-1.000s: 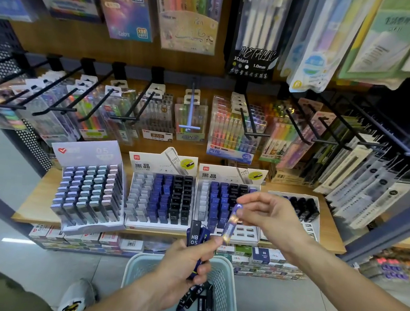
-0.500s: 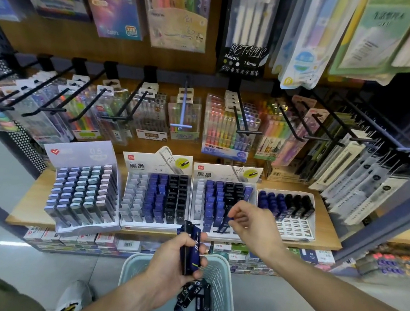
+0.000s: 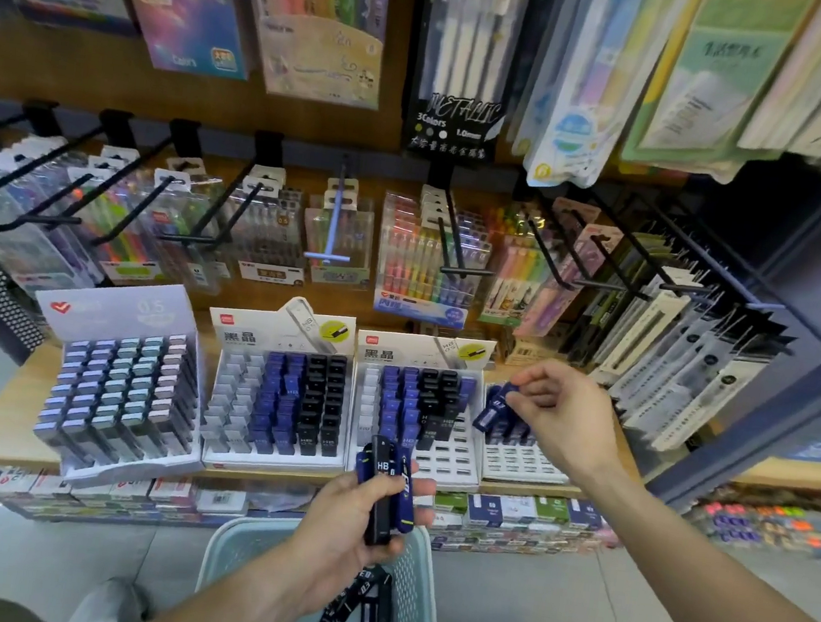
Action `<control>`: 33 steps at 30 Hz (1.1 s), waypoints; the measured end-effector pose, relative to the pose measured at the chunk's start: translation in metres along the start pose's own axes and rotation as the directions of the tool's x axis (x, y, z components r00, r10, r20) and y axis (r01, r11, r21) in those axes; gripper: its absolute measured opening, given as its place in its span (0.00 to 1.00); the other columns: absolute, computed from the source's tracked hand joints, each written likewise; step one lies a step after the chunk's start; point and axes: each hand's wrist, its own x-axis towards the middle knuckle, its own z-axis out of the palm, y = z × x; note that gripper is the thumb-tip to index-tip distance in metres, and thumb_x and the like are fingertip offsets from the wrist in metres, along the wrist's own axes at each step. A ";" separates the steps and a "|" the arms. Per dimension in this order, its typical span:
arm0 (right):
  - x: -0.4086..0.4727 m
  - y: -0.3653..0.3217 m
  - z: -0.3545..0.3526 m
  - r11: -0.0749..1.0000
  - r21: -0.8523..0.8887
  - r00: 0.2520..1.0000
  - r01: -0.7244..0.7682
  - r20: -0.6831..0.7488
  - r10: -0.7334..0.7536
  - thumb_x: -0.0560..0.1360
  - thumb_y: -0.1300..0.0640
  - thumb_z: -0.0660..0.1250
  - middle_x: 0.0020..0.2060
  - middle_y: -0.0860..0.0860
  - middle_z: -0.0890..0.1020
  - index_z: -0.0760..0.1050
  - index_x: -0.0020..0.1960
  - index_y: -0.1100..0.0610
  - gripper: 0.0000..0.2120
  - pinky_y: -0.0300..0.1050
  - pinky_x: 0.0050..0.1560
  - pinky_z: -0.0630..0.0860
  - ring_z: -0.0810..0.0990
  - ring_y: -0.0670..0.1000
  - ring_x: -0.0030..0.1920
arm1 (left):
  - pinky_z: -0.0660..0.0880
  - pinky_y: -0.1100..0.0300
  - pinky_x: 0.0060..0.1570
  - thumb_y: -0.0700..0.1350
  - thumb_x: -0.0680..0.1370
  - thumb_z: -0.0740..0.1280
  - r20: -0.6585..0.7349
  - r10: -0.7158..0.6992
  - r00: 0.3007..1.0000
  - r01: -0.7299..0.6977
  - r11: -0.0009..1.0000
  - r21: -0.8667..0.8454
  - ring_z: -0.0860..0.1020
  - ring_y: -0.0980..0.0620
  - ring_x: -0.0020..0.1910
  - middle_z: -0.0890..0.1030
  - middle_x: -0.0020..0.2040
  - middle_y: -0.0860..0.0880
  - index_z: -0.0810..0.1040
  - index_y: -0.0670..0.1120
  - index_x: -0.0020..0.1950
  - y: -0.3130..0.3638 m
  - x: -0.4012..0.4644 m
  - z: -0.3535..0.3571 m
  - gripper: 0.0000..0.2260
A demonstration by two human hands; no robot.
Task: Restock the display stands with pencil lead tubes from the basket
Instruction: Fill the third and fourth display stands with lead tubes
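Four lead stands on the shelf, one blue tube held over the rightmost

Four display stands are lined up on the wooden shelf (image 3: 7, 421). From the left: a pale lilac stand (image 3: 123, 381) packed with light-capped tubes; a white stand (image 3: 279, 393) with bare slots on its left, blue tubes in the middle and black on the right; a second white stand (image 3: 420, 405) filled at the back with blue and black tubes, its front rows bare; a low white tray stand (image 3: 519, 458) at the far right, partly hidden by the hand.

A single blue lead tube (image 3: 494, 408) is pinched between thumb and fingertips of the right hand (image 3: 560, 422), tilted, just above the back of the low white tray stand. Whether the tube touches the stand cannot be told.

A bundle of tubes (image 3: 386, 489), blue and black, one marked HB, is gripped upright in the left hand (image 3: 344, 540), fingers curled round it, above the basket.

The pale green mesh basket (image 3: 417, 616) is seen at the bottom centre on the tiled floor, between two light shoes. More blue and black tubes (image 3: 368, 621) are lying loose inside it.

Pen packs are hung on black pegs (image 3: 453, 243) behind the stands. Small boxes are stacked under the shelf.
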 end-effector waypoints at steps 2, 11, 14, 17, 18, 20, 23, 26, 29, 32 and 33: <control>0.003 0.013 -0.015 1.000 -0.020 0.999 -0.022 -0.039 0.021 0.72 0.59 0.78 0.37 0.45 0.83 0.79 0.43 0.49 0.09 0.39 0.44 0.82 0.82 0.43 0.38 | 0.74 0.59 0.30 0.40 0.83 0.65 0.015 -0.010 1.000 0.010 1.000 -0.007 0.85 0.40 0.54 0.86 0.55 0.42 0.74 0.38 0.65 0.000 0.003 0.009 0.11; 0.004 0.049 -0.029 0.973 -0.232 0.999 0.002 0.040 0.007 0.73 0.63 0.74 0.38 0.46 0.83 0.77 0.44 0.50 0.10 0.40 0.46 0.82 0.82 0.44 0.39 | 0.75 0.59 0.31 0.38 0.81 0.67 0.061 -0.050 0.997 0.054 0.996 -0.069 0.85 0.41 0.54 0.86 0.55 0.39 0.78 0.37 0.65 -0.011 0.019 0.038 0.13; 0.009 0.053 -0.030 0.964 -0.265 0.997 0.025 0.072 -0.006 0.73 0.63 0.74 0.39 0.46 0.84 0.79 0.45 0.50 0.08 0.43 0.47 0.83 0.83 0.45 0.40 | 0.76 0.59 0.31 0.38 0.81 0.68 0.067 -0.054 0.996 0.060 0.994 -0.086 0.86 0.44 0.43 0.85 0.55 0.35 0.76 0.34 0.66 -0.011 0.024 0.040 0.15; 0.014 0.062 -0.034 0.955 -0.297 0.998 0.010 0.060 0.008 0.73 0.63 0.74 0.38 0.47 0.84 0.80 0.45 0.51 0.08 0.46 0.47 0.83 0.83 0.46 0.40 | 0.77 0.59 0.30 0.38 0.81 0.68 0.059 -0.052 0.997 0.058 0.994 -0.094 0.86 0.42 0.47 0.85 0.55 0.35 0.73 0.34 0.68 -0.012 0.029 0.040 0.17; 0.014 0.065 -0.035 0.952 -0.306 0.998 0.003 0.060 0.016 0.73 0.63 0.74 0.38 0.46 0.84 0.79 0.45 0.51 0.08 0.46 0.47 0.83 0.83 0.46 0.40 | 0.77 0.58 0.31 0.38 0.81 0.68 0.062 -0.049 0.997 0.055 0.994 -0.094 0.86 0.42 0.48 0.85 0.55 0.35 0.72 0.35 0.69 -0.012 0.030 0.040 0.17; 0.012 0.069 -0.033 0.957 -0.289 0.996 -0.005 0.084 0.030 0.72 0.63 0.75 0.38 0.46 0.84 0.79 0.44 0.49 0.09 0.46 0.47 0.83 0.83 0.45 0.40 | 0.76 0.55 0.36 0.38 0.81 0.68 0.072 -0.044 0.996 0.049 0.996 -0.078 0.86 0.42 0.48 0.85 0.55 0.36 0.70 0.36 0.69 -0.013 0.030 0.040 0.18; 0.006 0.066 -0.016 0.976 -0.216 0.987 0.006 0.155 0.028 0.73 0.62 0.75 0.40 0.45 0.84 0.81 0.45 0.51 0.08 0.42 0.49 0.82 0.83 0.42 0.41 | 0.74 0.54 0.38 0.39 0.81 0.68 0.067 -0.039 0.997 0.041 0.998 -0.038 0.85 0.40 0.54 0.85 0.56 0.39 0.70 0.38 0.69 -0.014 0.030 0.040 0.18; 0.003 0.063 0.002 0.979 -0.197 0.981 0.054 0.194 -0.015 0.73 0.63 0.75 0.40 0.44 0.84 0.80 0.46 0.50 0.08 0.42 0.49 0.82 0.83 0.41 0.41 | 0.73 0.55 0.36 0.40 0.81 0.68 0.050 -0.040 0.998 0.042 0.999 -0.034 0.85 0.40 0.55 0.86 0.56 0.40 0.69 0.39 0.69 -0.016 0.032 0.039 0.18; 0.001 0.062 0.012 0.975 -0.207 0.979 0.076 0.204 -0.033 0.73 0.64 0.74 0.40 0.44 0.83 0.81 0.47 0.53 0.07 0.42 0.49 0.82 0.83 0.43 0.41 | 0.74 0.57 0.35 0.40 0.81 0.69 0.033 -0.043 0.999 0.044 0.999 -0.020 0.85 0.42 0.52 0.86 0.55 0.41 0.71 0.39 0.69 -0.017 0.032 0.039 0.18; 0.003 0.063 0.017 0.973 -0.221 0.977 0.075 0.210 -0.027 0.73 0.63 0.74 0.40 0.45 0.84 0.82 0.48 0.52 0.07 0.42 0.50 0.82 0.83 0.43 0.42 | 0.73 0.57 0.34 0.40 0.80 0.69 0.025 -0.039 0.999 0.039 0.999 -0.010 0.85 0.39 0.54 0.86 0.54 0.41 0.73 0.39 0.68 -0.017 0.032 0.039 0.17; 0.002 0.064 0.019 0.972 -0.222 0.975 0.078 0.221 -0.028 0.73 0.63 0.74 0.41 0.44 0.84 0.82 0.47 0.52 0.08 0.43 0.49 0.82 0.83 0.42 0.42 | 0.73 0.56 0.35 0.40 0.80 0.69 0.021 -0.042 0.999 0.042 0.999 -0.011 0.84 0.37 0.56 0.86 0.54 0.41 0.73 0.40 0.67 -0.017 0.032 0.039 0.16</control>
